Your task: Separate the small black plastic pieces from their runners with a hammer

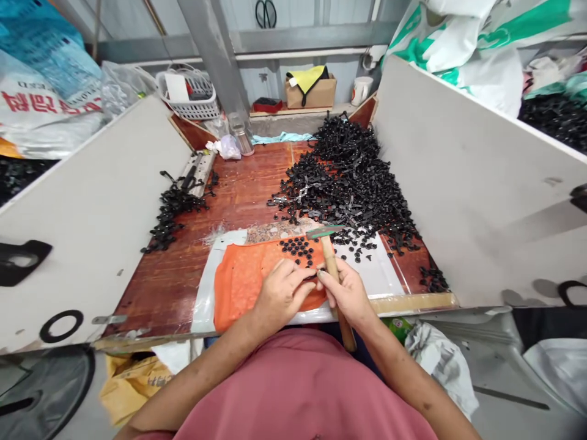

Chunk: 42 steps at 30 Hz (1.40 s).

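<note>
My left hand (282, 292) rests on an orange cloth (241, 278), its fingers pinched on a small black part (310, 277). My right hand (347, 292) meets it fingertip to fingertip and also grips the wooden handle of a hammer (329, 256), whose metal head points left above the cloth. A cluster of small black round pieces (298, 247) lies on the cloth just beyond my fingers. The cloth sits on a white sheet (385, 275) on the wooden table (247, 189).
A large heap of black parts (348, 177) fills the table's right rear, a smaller heap (172, 211) lies at the left. Slanted white boards (468, 177) wall both sides. A white basket (190, 95), a cardboard box (309, 91) and a cup (361, 90) stand at the back.
</note>
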Available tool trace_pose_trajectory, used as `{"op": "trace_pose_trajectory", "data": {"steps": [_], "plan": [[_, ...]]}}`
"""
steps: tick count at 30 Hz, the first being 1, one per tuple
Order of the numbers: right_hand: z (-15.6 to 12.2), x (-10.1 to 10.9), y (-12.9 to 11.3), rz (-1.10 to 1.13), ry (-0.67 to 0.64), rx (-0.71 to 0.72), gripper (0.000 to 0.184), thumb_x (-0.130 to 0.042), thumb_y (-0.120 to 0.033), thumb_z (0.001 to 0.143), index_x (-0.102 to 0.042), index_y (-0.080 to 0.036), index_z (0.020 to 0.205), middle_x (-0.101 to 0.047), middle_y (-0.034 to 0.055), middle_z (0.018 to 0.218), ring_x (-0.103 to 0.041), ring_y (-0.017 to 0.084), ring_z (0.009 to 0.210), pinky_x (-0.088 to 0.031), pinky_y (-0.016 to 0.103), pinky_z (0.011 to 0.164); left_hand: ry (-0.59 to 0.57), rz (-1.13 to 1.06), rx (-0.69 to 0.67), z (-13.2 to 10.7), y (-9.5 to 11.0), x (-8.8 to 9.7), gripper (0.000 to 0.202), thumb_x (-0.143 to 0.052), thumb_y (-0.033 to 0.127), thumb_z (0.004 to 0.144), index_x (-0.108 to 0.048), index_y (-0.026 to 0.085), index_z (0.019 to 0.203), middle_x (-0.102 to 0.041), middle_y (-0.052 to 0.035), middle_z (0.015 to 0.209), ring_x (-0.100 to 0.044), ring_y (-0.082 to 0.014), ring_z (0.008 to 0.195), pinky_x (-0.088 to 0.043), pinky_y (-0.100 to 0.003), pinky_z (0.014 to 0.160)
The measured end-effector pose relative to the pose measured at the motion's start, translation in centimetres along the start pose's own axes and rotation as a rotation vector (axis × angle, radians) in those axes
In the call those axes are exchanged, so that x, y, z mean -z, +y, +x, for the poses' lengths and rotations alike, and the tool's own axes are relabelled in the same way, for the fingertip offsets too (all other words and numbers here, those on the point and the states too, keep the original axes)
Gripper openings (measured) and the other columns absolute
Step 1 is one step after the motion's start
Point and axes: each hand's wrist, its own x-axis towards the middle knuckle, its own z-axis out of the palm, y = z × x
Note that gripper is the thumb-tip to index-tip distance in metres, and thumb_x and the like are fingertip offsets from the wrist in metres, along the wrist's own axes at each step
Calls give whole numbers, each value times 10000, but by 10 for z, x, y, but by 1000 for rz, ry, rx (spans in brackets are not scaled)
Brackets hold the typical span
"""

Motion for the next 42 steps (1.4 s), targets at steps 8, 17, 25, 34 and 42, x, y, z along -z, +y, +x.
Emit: {"op": "trace_pose_trajectory", "data": {"steps": [8, 17, 25, 34, 42], "plan": [[-12, 5, 5, -26, -71, -81, 273, -705, -407, 826, -612, -188, 958, -639, -53, 639, -390, 51, 360, -291, 189, 357, -183, 210, -104, -4, 1, 32, 317, -600, 286, 973, -702, 302, 1272, -549, -100, 1467, -463, -343, 1413, -433, -559, 1162], [-19, -8, 31, 31, 36, -69, 323, -717, -459, 834, -583, -206, 986, -656, -43, 636, -383, 60, 345, -284, 195, 344, -400, -127, 209, -23, 10, 8, 308, -422, 261, 1053, -670, 236, 1234, -698, -48, 1017, -694, -172, 910, -555, -273, 809], [-20, 11, 22, -249, 40, -14, 275, -591, -462, 940, -589, -212, 1056, -672, -23, 756, -443, 94, 449, -358, 226, 446, -315, -210, 447, -7, -24, 20, 212, -476, 308, 1014, -629, 229, 1137, -752, -15, 1066, -704, -181, 968, -513, -275, 870], [-49, 58, 43, -987, 90, -15, 390, -395, -411, 1032, -626, -245, 1299, -683, 6, 731, -642, 215, 636, -414, 288, 623, -447, 312, 489, 3, -40, 12, 283, -432, 352, 1055, -617, 263, 1250, -780, -53, 1127, -745, -228, 985, -501, -278, 758], [-45, 55, 43, -1073, 70, -28, 409, -374, -436, 1042, -640, -265, 1301, -733, 22, 782, -670, 224, 640, -403, 278, 600, -481, 359, 507, 3, -34, 7, 274, -446, 358, 1059, -619, 254, 1244, -784, -44, 1149, -747, -230, 1005, -486, -287, 728]]}}
